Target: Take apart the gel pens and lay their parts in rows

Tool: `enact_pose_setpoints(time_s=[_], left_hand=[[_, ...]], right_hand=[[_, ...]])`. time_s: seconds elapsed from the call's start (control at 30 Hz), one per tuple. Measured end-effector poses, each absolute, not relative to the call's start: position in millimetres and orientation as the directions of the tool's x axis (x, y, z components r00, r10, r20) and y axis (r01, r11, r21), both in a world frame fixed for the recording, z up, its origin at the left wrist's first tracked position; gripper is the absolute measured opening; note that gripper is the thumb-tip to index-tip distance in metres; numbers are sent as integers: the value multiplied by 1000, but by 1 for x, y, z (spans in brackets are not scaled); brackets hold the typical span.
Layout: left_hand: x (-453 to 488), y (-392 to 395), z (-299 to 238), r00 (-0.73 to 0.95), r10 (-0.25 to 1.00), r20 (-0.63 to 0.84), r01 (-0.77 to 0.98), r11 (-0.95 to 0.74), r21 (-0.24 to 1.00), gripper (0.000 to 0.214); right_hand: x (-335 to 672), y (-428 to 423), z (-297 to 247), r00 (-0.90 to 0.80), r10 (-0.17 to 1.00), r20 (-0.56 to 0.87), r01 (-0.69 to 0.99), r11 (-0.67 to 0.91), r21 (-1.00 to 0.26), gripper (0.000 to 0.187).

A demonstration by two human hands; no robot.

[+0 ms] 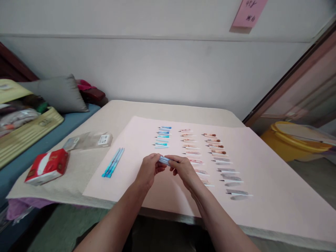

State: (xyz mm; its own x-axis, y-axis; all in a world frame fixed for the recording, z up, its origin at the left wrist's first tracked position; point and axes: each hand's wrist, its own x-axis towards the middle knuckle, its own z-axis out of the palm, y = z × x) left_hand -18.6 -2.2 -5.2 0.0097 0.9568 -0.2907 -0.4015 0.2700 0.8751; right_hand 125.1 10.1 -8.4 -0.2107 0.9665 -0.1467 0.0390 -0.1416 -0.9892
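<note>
My left hand (150,168) and my right hand (183,168) meet above the pink sheet, both closed around a light-blue pen (164,160). The pen's ends are partly hidden by my fingers. Behind my hands lies a column of pen parts in blue (163,136), dark-tipped refills beside short barrel pieces. Pink pen parts (189,142) form a middle column, running partly behind my right wrist. Farther right are brown-ended pen parts (215,146), with grey pen parts (231,177) nearer me. To my left, several whole blue pens (113,163) lie side by side.
The pink sheet (275,185) covers much of the cloth-topped table (168,106). At the left are a red tissue pack (47,166) and a clear plastic bag (89,140). A white wall (168,73) stands behind; a yellow bin (280,140) is at the right.
</note>
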Motion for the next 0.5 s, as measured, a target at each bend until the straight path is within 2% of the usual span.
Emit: enact_pose_setpoints(time_s=[0.1,0.23,0.5], left_hand=[[-19,-2,-4,17,958,-288,-406,269,873,29],[-19,-1,-5,3,952,-306,-351,287,891,23],[-20,1,-9,-47,947,-317,-376,278,884,21]], right_hand=[[125,11,-8,-216,968,-126,30,-122,-992,27],[124,11,-9,-226,967,-119,18,-118,-993,27],[124,11,-8,-145,967,-212,-68,-223,-972,21]])
